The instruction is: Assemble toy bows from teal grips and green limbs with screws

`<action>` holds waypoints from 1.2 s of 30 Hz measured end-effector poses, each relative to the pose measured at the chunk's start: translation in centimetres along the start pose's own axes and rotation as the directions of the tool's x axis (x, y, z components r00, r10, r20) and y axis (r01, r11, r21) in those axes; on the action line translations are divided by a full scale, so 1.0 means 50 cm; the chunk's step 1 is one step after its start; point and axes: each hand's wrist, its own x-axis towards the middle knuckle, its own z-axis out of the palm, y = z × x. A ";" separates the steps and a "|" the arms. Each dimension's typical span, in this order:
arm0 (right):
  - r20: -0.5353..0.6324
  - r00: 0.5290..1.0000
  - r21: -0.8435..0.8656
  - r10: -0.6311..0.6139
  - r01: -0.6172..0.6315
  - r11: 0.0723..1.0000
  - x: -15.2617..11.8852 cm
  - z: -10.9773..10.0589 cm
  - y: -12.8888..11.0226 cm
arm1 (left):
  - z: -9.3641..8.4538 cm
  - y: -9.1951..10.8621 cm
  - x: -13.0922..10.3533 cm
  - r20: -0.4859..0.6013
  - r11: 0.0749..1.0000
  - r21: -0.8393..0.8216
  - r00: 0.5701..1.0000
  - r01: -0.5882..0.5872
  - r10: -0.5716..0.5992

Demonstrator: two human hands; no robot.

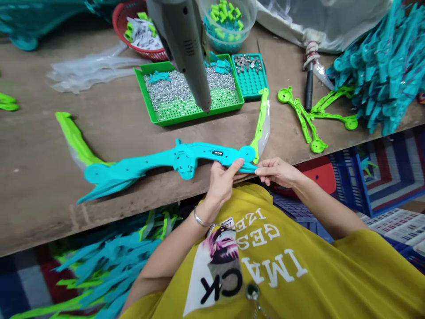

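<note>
A long teal plastic piece [149, 163] lies along the table's front edge, with a green curved arm [79, 139] at its left end and another green arm [260, 126], edged in translucent plastic, at its right end. My left hand [222, 180] grips the teal piece from below, right of its middle, thumb on top. At the pointed right tip, my right hand [275, 172] pinches the teal plastic between thumb and fingers. A small slot with metallic parts shows on the upper face near my left hand.
Behind stand a green tray [212, 103] of screws, a teal tray [249, 86], a red basket [121, 22] and a clear tub [247, 33]. A grey tool [186, 48] hangs above the green tray. Green parts [303, 119] and a teal pile [381, 75] lie right.
</note>
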 end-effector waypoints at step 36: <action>0.445 0.763 -0.867 -0.469 0.497 -0.013 0.152 0.299 -0.240 | 0.009 -0.004 0.022 0.030 0.977 -0.209 0.999 0.038 -0.032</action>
